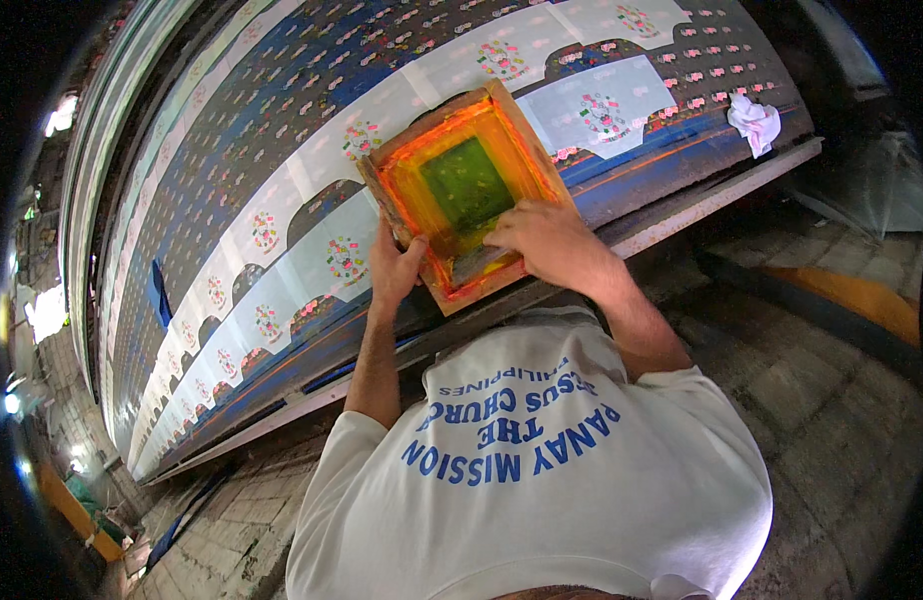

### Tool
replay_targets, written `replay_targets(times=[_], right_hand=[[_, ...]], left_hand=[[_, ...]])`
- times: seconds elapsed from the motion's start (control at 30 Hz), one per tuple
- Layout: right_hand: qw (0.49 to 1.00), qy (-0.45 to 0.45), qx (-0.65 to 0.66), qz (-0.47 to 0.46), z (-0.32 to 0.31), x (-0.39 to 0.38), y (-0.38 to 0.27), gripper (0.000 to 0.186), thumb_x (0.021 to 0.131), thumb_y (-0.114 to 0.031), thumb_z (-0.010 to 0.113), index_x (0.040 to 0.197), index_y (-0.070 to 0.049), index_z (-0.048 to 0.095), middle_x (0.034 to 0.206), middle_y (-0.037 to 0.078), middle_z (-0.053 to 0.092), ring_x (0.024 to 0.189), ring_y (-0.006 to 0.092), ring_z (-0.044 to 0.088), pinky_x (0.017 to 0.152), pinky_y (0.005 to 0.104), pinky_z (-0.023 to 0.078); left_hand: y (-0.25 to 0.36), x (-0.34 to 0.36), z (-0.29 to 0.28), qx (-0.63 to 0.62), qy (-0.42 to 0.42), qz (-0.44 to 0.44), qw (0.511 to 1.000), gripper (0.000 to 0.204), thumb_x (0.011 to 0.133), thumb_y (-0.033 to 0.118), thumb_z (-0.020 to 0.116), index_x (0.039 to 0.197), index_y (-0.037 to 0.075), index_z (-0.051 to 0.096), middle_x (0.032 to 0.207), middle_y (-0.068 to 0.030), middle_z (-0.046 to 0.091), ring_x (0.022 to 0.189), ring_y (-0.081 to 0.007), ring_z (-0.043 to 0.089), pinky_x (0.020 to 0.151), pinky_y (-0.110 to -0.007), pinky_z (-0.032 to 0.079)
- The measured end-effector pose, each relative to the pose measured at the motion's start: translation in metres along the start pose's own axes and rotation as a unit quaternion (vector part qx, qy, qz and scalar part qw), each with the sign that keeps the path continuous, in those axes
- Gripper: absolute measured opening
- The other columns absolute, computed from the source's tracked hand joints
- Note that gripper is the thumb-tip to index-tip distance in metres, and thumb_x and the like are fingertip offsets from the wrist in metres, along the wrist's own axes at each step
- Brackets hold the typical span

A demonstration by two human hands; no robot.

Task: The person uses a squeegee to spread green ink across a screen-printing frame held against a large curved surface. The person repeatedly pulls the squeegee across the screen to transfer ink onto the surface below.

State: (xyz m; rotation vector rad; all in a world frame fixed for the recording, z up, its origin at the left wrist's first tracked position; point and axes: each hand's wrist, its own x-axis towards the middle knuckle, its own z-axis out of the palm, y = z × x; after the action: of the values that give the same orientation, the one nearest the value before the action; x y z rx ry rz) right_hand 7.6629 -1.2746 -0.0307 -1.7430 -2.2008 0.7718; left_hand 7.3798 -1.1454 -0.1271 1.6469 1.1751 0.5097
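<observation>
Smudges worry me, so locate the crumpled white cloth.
In the head view, the white cloth lies upper right on the table, near its front edge, right of the wooden-framed screen.

The person wears a loose white T-shirt (542,525) with short, wide sleeves (332,455) that leave the forearms (376,360) and hands (560,243) bare. Rows of bold blue capital letters (525,430) cover the cloth, one row bent into an arc. A curved neckline seam (527,565) shows near the lower edge, and soft folds crease the fabric.
</observation>
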Motion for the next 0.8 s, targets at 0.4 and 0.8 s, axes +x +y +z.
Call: replay_targets(times=[0.4, 0.8], right_hand=[[0.994, 0.099, -0.038, 0.003, -0.009, 0.114, 0.046, 0.042, 0.096, -0.007, 0.067, 0.133, -0.020, 0.082, 0.121, 0.014, 0.078, 0.123, 0.0378, 0.071, 0.108, 0.0516, 0.057], [0.997, -0.075, 0.020, 0.024, -0.010, 0.025, 0.023, 0.050, 0.090, 0.001, 0.066, 0.133, -0.019, 0.082, 0.115, 0.014, 0.078, 0.116, 0.0358, 0.072, 0.100, 0.0472, 0.057]], left_hand=[[0.030, -0.002, 0.000, 0.041, 0.008, -0.024, 0.999, 0.090, 0.096, 0.018, 0.070, 0.176, 0.009, 0.030, 0.086, -0.0130, 0.078, 0.058, -0.0217, 0.073, 0.049, -0.037, 0.059], [0.003, -0.001, 0.003, 0.103, 0.005, -0.053, 0.993, 0.104, 0.093, 0.035, 0.073, 0.176, -0.001, 0.022, 0.083, -0.0220, 0.079, 0.066, -0.0388, 0.078, 0.070, -0.050, 0.065]])
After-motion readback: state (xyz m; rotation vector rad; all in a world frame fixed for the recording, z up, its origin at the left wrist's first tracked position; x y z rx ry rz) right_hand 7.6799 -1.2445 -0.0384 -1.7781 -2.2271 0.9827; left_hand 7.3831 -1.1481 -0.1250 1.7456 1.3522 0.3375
